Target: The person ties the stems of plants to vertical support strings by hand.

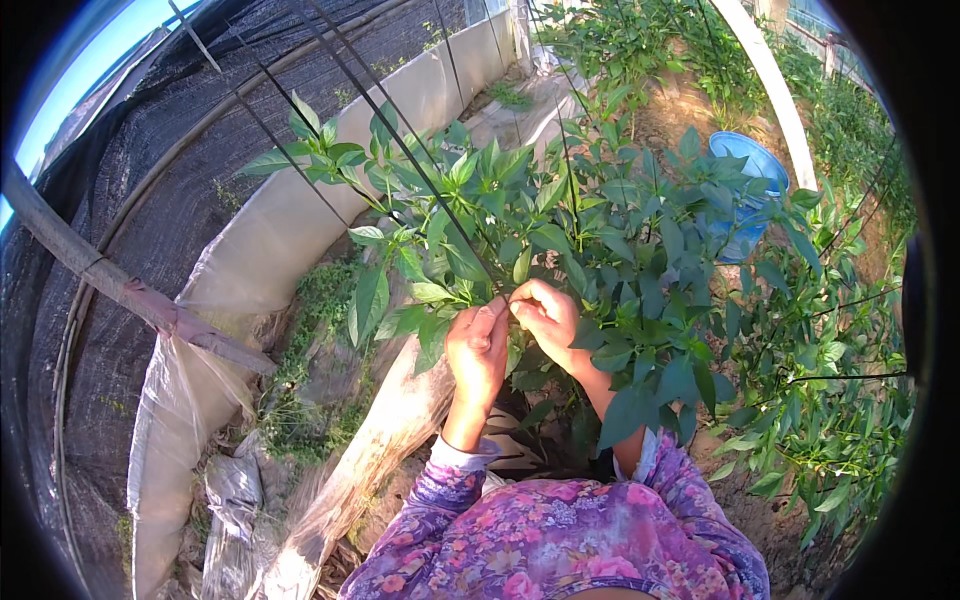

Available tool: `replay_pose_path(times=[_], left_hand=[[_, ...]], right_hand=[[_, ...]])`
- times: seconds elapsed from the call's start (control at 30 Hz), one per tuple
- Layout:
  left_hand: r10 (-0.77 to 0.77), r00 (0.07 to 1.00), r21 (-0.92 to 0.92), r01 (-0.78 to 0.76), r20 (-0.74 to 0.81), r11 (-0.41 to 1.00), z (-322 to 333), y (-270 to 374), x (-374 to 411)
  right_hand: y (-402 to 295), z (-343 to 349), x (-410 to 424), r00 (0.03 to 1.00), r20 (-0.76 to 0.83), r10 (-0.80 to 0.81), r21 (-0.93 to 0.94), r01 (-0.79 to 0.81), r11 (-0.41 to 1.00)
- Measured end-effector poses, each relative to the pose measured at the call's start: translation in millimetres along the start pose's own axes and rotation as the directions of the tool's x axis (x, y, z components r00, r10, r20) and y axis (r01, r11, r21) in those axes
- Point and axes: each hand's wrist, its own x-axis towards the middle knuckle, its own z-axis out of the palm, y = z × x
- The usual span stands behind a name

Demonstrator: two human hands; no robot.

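Observation:
Fingertips pinched, my left hand (478, 346) is on the lower end of a dark support string (442, 195) that slants down into a leafy pepper plant (551, 238). My right hand (551, 319) meets it from the other side, thumb and forefinger closed at the same spot. What lies between the fingertips is small and mostly hidden; it looks like the string's end beside a stem. Leaves cover part of my right forearm. Both hands are amid the foliage, in front of my body.
A blue bucket (742, 199) stands behind leaves at the right. More strings run overhead. On the left are a wooden pole (142, 300), a pale plastic sheet wall (255, 247) and dark netting (187, 195). Plastic film (375, 450) covers a ridge; further plants (825, 420) grow at right.

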Motion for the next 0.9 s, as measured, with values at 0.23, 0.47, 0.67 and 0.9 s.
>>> replay_pose_path(times=[0.23,0.47,0.67,0.9], left_hand=[[-0.064,0.997,-0.001,0.065,0.049,0.998,-8.6,-1.3,-3.7],[-0.229,0.963,-0.154,0.251,0.145,0.956,-9.7,3.9,-7.0],[-0.343,0.925,-0.202,0.372,0.164,0.906,-13.5,3.1,-11.0],[-0.375,0.906,-0.254,0.417,0.198,0.873,-22.3,8.5,-17.9]], right_hand=[[10.4,3.4,1.5,0.984,-0.01,-0.175,-0.249,0.167,0.954],[11.6,2.1,-4.3,0.978,-0.013,-0.208,-0.278,0.196,0.94],[-2.2,13.4,-18.4,0.914,0.019,-0.404,-0.318,0.389,0.865],[11.6,32.6,-25.9,0.856,-0.062,-0.514,-0.442,0.438,0.783]])
